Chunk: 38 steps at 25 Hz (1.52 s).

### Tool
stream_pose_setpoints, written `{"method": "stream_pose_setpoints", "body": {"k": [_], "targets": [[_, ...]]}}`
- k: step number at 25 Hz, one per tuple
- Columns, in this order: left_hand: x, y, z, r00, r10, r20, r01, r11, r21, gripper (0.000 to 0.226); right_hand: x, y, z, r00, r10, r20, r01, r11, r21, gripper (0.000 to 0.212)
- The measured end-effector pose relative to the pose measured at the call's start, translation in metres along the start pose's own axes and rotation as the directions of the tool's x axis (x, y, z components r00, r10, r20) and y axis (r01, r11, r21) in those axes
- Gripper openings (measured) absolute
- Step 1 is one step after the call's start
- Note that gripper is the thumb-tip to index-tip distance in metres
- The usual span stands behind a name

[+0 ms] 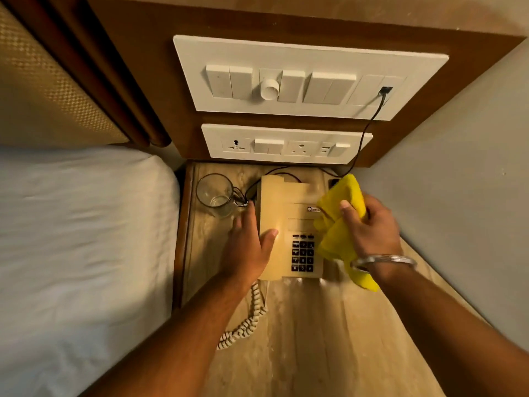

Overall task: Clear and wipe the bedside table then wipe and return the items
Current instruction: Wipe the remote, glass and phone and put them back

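Observation:
A beige desk telephone (289, 213) with a dark keypad stands on the marble-topped bedside table (315, 325). My left hand (249, 245) grips the handset on the phone's left side, thumb on top and fingers down the outer edge. My right hand (369, 224) is shut on a bunched yellow cloth (340, 222) that presses against the phone's right side. A clear empty glass (214, 193) stands at the table's back left, just beyond my left fingertips. The phone's coiled cord (246, 322) trails forward over the table.
A bed with a white sheet (80, 239) borders the table on the left. A grey wall (463, 196) closes the right side. Two white switch and socket panels (300, 78) hang on the wooden board behind, with a black cable (366, 130) running down to the table.

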<state>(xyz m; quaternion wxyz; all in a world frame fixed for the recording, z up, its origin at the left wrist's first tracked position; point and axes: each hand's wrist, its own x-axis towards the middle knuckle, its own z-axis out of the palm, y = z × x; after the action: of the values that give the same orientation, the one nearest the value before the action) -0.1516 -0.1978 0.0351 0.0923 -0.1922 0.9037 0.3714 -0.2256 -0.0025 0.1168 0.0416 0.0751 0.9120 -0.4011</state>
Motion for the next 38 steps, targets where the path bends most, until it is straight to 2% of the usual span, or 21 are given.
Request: {"method": "stream_pose_setpoints", "body": {"k": [1, 2, 3, 4, 5, 7, 8, 9, 12, 13, 15, 19, 21, 23, 24, 27, 30, 32, 34, 36, 38], "targets": [[0.003, -0.005, -0.003, 0.993, 0.099, 0.065, -0.105, 0.990, 0.091, 0.092, 0.005, -0.002, 0.008, 0.992, -0.084, 0.090, 0.084, 0.996, 0.007, 0.042], [0.007, -0.009, -0.006, 0.972, 0.172, 0.162, -0.199, 0.965, 0.169, 0.103, 0.009, -0.002, 0.022, 0.949, -0.163, 0.269, 0.188, 0.980, -0.067, 0.052], [0.011, -0.012, -0.010, 0.945, 0.208, 0.253, -0.270, 0.933, 0.239, 0.115, 0.010, 0.000, 0.038, 0.851, -0.185, 0.492, 0.323, 0.923, -0.211, 0.057], [0.014, -0.014, -0.013, 0.924, 0.225, 0.309, -0.321, 0.895, 0.308, 0.127, 0.007, 0.005, 0.053, 0.756, -0.154, 0.636, 0.466, 0.808, -0.359, 0.059], [0.015, -0.015, -0.015, 0.913, 0.237, 0.332, -0.357, 0.856, 0.374, 0.137, 0.000, 0.014, 0.065, 0.734, -0.146, 0.663, 0.560, 0.683, -0.469, 0.061], [0.015, -0.015, -0.015, 0.903, 0.270, 0.333, -0.407, 0.785, 0.467, 0.150, -0.012, 0.030, 0.074, 0.779, -0.186, 0.598, 0.601, 0.492, -0.630, 0.065], [0.016, -0.016, -0.014, 0.898, 0.286, 0.334, -0.424, 0.765, 0.485, 0.152, -0.009, 0.032, 0.078, 0.801, -0.204, 0.563, 0.584, 0.469, -0.662, 0.067], [0.017, -0.017, -0.014, 0.894, 0.293, 0.340, -0.434, 0.756, 0.489, 0.154, 0.004, 0.031, 0.085, 0.814, -0.218, 0.538, 0.569, 0.482, -0.666, 0.066], [0.022, -0.018, -0.014, 0.884, 0.283, 0.371, -0.447, 0.742, 0.500, 0.159, 0.067, 0.012, 0.103, 0.860, -0.132, 0.494, 0.448, 0.659, -0.605, 0.061], [0.022, -0.017, -0.015, 0.886, 0.267, 0.380, -0.442, 0.736, 0.513, 0.161, 0.074, 0.011, 0.106, 0.866, -0.104, 0.489, 0.422, 0.677, -0.603, 0.060], [0.018, -0.014, -0.018, 0.891, 0.241, 0.385, -0.432, 0.714, 0.552, 0.161, 0.042, 0.026, 0.103, 0.852, -0.152, 0.501, 0.481, 0.604, -0.635, 0.061], [0.014, -0.010, -0.024, 0.881, 0.248, 0.403, -0.451, 0.695, 0.560, 0.158, -0.085, 0.063, 0.067, 0.739, -0.159, 0.654, 0.612, 0.566, -0.553, 0.064], [0.015, -0.014, -0.022, 0.878, 0.256, 0.405, -0.457, 0.701, 0.547, 0.158, -0.073, 0.063, 0.072, 0.769, -0.139, 0.624, 0.567, 0.600, -0.565, 0.065], [0.016, -0.017, -0.018, 0.882, 0.262, 0.393, -0.450, 0.719, 0.529, 0.158, -0.015, 0.040, 0.089, 0.834, -0.216, 0.508, 0.524, 0.598, -0.606, 0.069], [0.018, -0.018, -0.016, 0.885, 0.263, 0.385, -0.442, 0.734, 0.516, 0.158, 0.023, 0.025, 0.099, 0.852, -0.198, 0.485, 0.493, 0.617, -0.613, 0.068], [0.022, -0.017, -0.014, 0.888, 0.260, 0.379, -0.429, 0.763, 0.484, 0.158, 0.093, 0.008, 0.116, 0.854, -0.181, 0.488, 0.483, 0.623, -0.615, 0.062], [0.019, -0.017, -0.017, 0.890, 0.260, 0.375, -0.434, 0.739, 0.516, 0.159, 0.022, 0.040, 0.105, 0.852, -0.244, 0.463, 0.511, 0.577, -0.637, 0.061], [0.017, -0.018, -0.018, 0.890, 0.270, 0.368, -0.441, 0.713, 0.545, 0.159, -0.054, 0.068, 0.083, 0.797, -0.256, 0.547, 0.587, 0.542, -0.602, 0.061], [0.016, -0.019, -0.015, 0.885, 0.291, 0.364, -0.458, 0.692, 0.559, 0.159, -0.090, 0.091, 0.067, 0.734, -0.248, 0.632, 0.655, 0.505, -0.562, 0.059], [0.016, -0.021, -0.013, 0.886, 0.308, 0.346, -0.458, 0.692, 0.559, 0.158, -0.076, 0.087, 0.070, 0.750, -0.225, 0.622, 0.622, 0.561, -0.546, 0.062], [0.016, -0.022, -0.011, 0.888, 0.309, 0.342, -0.455, 0.706, 0.543, 0.156, -0.023, 0.060, 0.087, 0.808, -0.309, 0.502, 0.581, 0.561, -0.589, 0.066]]}}
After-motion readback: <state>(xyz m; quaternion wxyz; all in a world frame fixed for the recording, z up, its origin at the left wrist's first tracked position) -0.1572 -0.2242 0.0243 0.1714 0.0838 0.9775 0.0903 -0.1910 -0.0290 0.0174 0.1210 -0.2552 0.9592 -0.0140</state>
